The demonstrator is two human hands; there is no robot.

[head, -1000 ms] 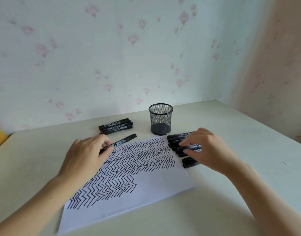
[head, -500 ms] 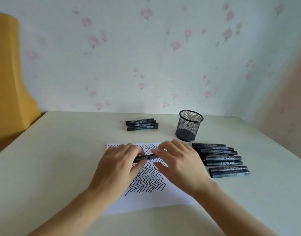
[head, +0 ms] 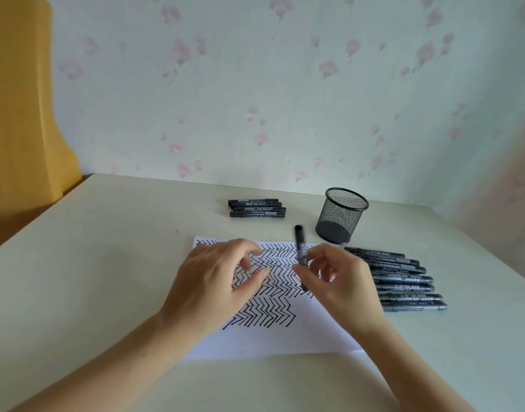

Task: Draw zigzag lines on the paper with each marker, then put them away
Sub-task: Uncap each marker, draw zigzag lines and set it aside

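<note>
A white paper point(head: 285, 340) covered with black zigzag lines lies on the table in front of me. My right hand point(head: 341, 281) pinches a black marker point(head: 299, 242) that stands nearly upright over the paper, one end pointing up. My left hand point(head: 216, 281) hovers over the paper's left part with loosely curled fingers and holds nothing. A row of several black markers point(head: 401, 278) lies right of the paper. Another small group of markers point(head: 256, 208) lies behind the paper. A black mesh pen cup point(head: 341, 215) stands upright at the back right; I see no markers in it.
The pale table point(head: 106, 263) meets a flowered wall at the back. A yellow object point(head: 20, 99) stands beyond the table's left edge.
My left hand has let go of the marker, which my right hand now holds alone and has turned from lying flat to nearly upright. The camera view has shifted.
</note>
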